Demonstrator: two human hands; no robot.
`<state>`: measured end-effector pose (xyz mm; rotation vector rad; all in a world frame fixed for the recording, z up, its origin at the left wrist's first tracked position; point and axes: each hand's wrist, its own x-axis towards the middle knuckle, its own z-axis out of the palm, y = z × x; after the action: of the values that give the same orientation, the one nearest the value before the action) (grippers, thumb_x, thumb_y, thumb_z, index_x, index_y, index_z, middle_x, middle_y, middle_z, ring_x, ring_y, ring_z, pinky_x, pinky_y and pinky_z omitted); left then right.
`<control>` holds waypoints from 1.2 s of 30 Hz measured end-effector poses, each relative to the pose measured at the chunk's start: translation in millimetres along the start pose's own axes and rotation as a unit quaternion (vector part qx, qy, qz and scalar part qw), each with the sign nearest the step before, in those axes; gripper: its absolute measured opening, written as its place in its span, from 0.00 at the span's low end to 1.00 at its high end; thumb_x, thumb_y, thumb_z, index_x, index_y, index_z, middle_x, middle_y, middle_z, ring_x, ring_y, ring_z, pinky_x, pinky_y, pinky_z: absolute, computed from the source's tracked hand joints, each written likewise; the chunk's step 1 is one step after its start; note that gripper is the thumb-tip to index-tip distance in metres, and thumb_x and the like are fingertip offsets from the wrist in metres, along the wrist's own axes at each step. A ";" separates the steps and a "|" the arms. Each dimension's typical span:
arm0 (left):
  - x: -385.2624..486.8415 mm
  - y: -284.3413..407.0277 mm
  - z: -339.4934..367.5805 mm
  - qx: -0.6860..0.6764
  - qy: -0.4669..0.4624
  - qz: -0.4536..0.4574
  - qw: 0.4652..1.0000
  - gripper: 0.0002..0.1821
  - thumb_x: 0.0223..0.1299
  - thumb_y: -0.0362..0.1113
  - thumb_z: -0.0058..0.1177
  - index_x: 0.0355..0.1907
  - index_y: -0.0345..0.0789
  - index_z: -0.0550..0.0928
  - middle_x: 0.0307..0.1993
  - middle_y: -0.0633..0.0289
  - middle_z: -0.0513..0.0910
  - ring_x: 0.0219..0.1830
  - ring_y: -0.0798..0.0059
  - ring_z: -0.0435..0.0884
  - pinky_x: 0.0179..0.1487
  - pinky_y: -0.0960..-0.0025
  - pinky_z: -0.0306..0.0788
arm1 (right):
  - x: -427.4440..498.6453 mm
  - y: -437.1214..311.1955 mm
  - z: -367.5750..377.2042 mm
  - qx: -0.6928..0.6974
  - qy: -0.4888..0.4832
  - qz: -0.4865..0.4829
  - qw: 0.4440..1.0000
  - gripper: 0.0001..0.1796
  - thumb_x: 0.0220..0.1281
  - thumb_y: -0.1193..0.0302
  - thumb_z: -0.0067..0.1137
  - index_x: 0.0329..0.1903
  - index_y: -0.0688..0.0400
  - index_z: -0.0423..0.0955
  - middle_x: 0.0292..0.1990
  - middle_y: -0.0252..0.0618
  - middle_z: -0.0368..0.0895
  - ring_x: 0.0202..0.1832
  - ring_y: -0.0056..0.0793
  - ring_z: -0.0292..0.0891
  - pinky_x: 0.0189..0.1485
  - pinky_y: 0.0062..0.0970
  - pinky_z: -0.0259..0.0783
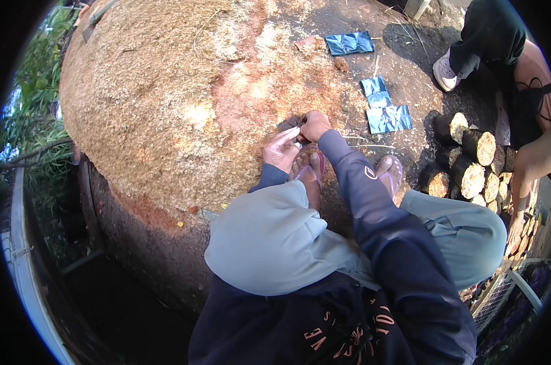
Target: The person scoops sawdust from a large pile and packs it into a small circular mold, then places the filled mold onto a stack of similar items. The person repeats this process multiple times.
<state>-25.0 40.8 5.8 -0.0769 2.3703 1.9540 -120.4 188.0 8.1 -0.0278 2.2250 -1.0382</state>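
Just above my sandalled feet, my left hand [281,149] and my right hand [314,126] meet over the ground. Between them is a small dark thing [290,123], perhaps a thin plastic bag; fingers cover much of it. My left thumb and fingers are pinched close to it, while my right hand is curled with its fingertips hidden. Beside both hands spreads a large heap of dry, straw-like shavings [156,100]. Flat dark plastic bags lie to the right of my hands, two of them touching [376,92] [389,119] and one farther off [349,43].
Filled black bags [479,147] are stacked at the right, beside another person's arm [528,178] and leg. That person's light shoe [446,72] rests at the upper right. A wire-mesh frame [496,296] stands at the lower right. A pale rail [22,255] runs down the left.
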 end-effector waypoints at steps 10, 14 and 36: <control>-1.6 -16.3 -0.6 -0.111 0.062 0.009 0.992 0.25 0.48 0.16 0.54 0.54 0.27 0.81 0.56 0.54 0.80 0.48 0.78 0.80 0.50 0.76 0.76 | 12.0 12.5 16.4 0.010 -0.055 -0.176 0.983 0.17 0.56 0.67 0.60 0.46 0.64 0.80 0.41 0.51 0.84 0.43 0.49 0.81 0.46 0.39 0.75; -5.6 -24.6 0.2 -0.072 0.085 0.012 0.994 0.25 0.50 0.16 0.55 0.55 0.27 0.80 0.55 0.54 0.79 0.47 0.76 0.81 0.48 0.74 0.78 | 3.6 0.6 20.2 -0.227 -0.058 -0.165 0.958 0.15 0.57 0.68 0.57 0.45 0.61 0.81 0.45 0.50 0.83 0.47 0.54 0.79 0.48 0.46 0.74; 3.3 -3.2 -4.4 0.048 0.152 -0.093 0.983 0.12 0.62 0.27 0.57 0.48 0.31 0.84 0.36 0.61 0.86 0.36 0.83 0.81 0.40 0.77 0.75 | 3.5 23.3 -30.8 0.193 -0.130 -0.021 0.972 0.14 0.54 0.71 0.62 0.43 0.62 0.76 0.28 0.45 0.83 0.32 0.34 0.80 0.34 0.31 0.77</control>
<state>-28.1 35.9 3.3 -0.6103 2.5231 1.8506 -135.2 223.6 4.2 -0.0379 1.7669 -1.3890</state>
